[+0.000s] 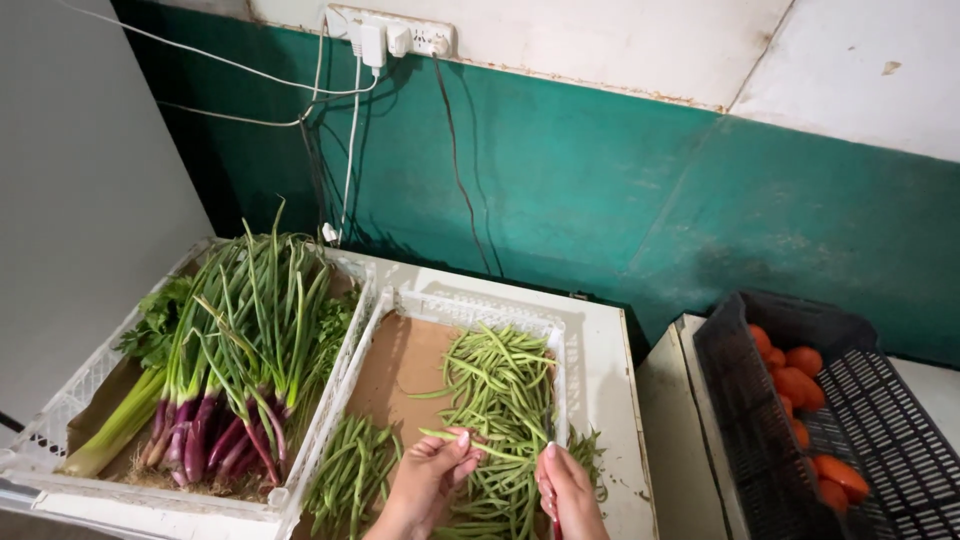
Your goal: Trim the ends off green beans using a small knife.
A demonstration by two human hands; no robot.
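While both hands work low over the right-hand white crate, the left hand pinches a single green bean between thumb and fingertips, closed on it. That bean lies roughly level, its long axis running left to right across the view, one end projecting leftward beyond the fingers and the other reaching toward the right hand. The right hand is curled shut around a slim red-handled tool, probably a small knife; its blade cannot be made out.

The held bean sits just above the main bean heap, whose pods mostly run lengthwise, near to far, across the cardboard liner. A smaller, darker bean pile lies at the crate's near left corner.

Judgement: trimming goes best with the bean gripped near the end being cut, fingertips kept clear of the blade, and one pod handled at a time.

Adjacent: a crate of purple-stalked spring onions to the left, and a dark crate holding tomatoes to the right.
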